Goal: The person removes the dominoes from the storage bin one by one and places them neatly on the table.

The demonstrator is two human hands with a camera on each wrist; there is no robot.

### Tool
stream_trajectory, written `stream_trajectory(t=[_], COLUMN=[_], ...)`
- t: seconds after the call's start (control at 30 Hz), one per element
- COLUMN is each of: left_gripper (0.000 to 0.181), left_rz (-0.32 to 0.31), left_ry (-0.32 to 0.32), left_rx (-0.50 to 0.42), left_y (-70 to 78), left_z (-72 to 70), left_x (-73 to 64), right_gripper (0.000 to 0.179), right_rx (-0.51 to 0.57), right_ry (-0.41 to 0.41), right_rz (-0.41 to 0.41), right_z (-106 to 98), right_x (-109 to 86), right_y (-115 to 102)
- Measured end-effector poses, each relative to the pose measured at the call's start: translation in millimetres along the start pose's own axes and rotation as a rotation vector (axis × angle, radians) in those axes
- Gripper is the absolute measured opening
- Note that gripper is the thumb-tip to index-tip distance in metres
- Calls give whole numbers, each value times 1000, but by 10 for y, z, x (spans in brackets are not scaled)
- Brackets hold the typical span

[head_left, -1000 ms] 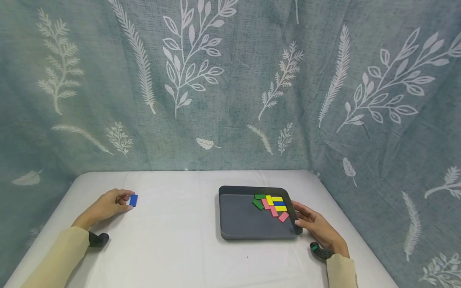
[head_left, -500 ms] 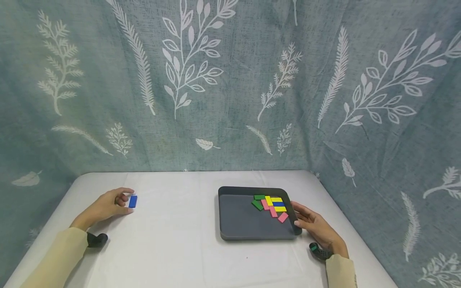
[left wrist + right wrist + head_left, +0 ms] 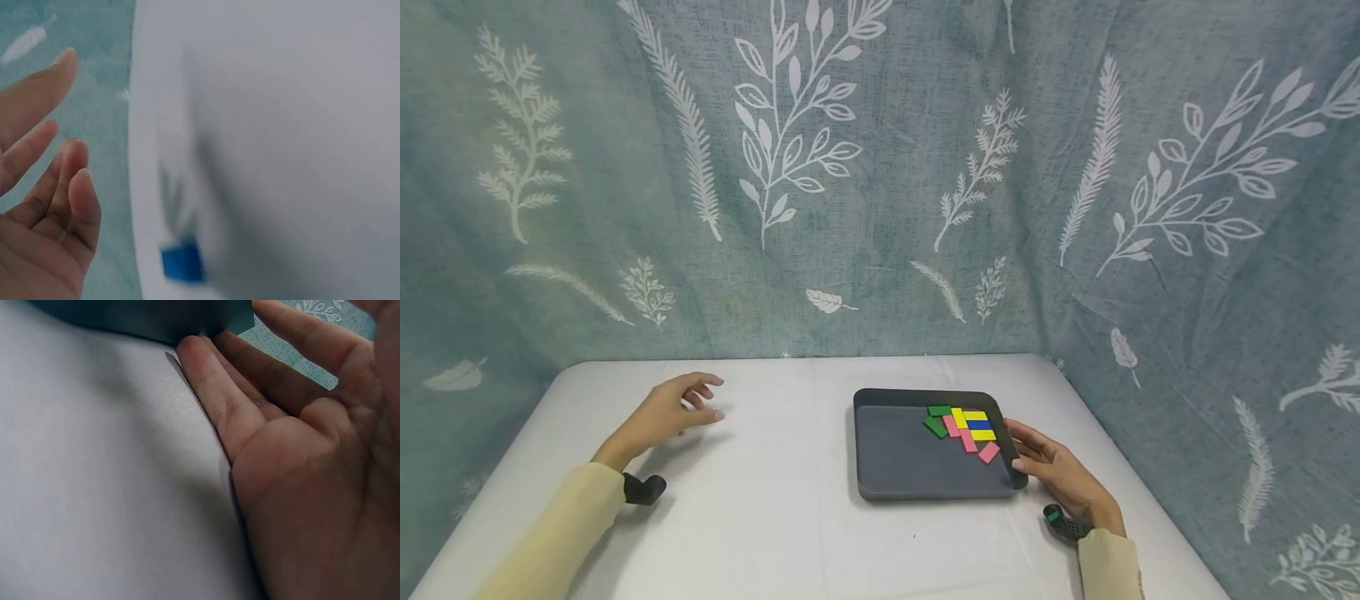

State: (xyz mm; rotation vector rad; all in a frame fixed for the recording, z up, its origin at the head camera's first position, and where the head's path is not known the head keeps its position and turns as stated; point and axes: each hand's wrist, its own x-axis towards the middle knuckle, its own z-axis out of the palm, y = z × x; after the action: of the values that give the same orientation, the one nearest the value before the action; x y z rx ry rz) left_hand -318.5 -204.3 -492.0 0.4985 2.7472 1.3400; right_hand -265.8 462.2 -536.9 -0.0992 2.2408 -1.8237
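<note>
My left hand (image 3: 670, 408) hovers over the left part of the white table, fingers loosely spread and holding nothing. A small blue tile (image 3: 182, 261) lies on the table below it, blurred in the left wrist view and hidden by the hand in the head view. My right hand (image 3: 1060, 477) holds the right side of a dark grey tray (image 3: 895, 496), thumb over the rim and fingertips against the outer wall (image 3: 156, 322). Inside the tray lie green tiles (image 3: 936, 427), pink tiles (image 3: 969, 440), yellow tiles (image 3: 982, 435) and a blue tile (image 3: 981, 425), grouped at its right.
The white table (image 3: 775, 533) reaches back to a green leaf-patterned curtain (image 3: 865, 208), which also hangs along the right side. Black wrist-worn devices sit at the left wrist (image 3: 643, 489) and the right wrist (image 3: 1067, 523).
My left hand has let go of the small blue tile, opened its fingers and moved right and slightly farther back. My right hand and the tray have stayed put.
</note>
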Motion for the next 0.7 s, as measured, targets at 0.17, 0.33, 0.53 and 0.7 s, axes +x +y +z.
stream_trajectory(t=[0.17,0.33,0.53,0.7], left_gripper=[52,49,46,40], left_rz=[74,131,193,215], left_ry=[-6,-35,-63,-83], left_rx=[-27,-56,-91,-97], left_y=[237,490,736,941], left_z=[168,366,596,731], left_x=[190,354,519,630], right_gripper=[73,75,74,74], right_rx=[1,-23,-26,-19], right_ry=[-1,9,4,13], right_rz=[-7,11,12,20], right_z=[-3,-15,-16,-2], right_x=[11,3,17,21], right_y=[4,32,40,25])
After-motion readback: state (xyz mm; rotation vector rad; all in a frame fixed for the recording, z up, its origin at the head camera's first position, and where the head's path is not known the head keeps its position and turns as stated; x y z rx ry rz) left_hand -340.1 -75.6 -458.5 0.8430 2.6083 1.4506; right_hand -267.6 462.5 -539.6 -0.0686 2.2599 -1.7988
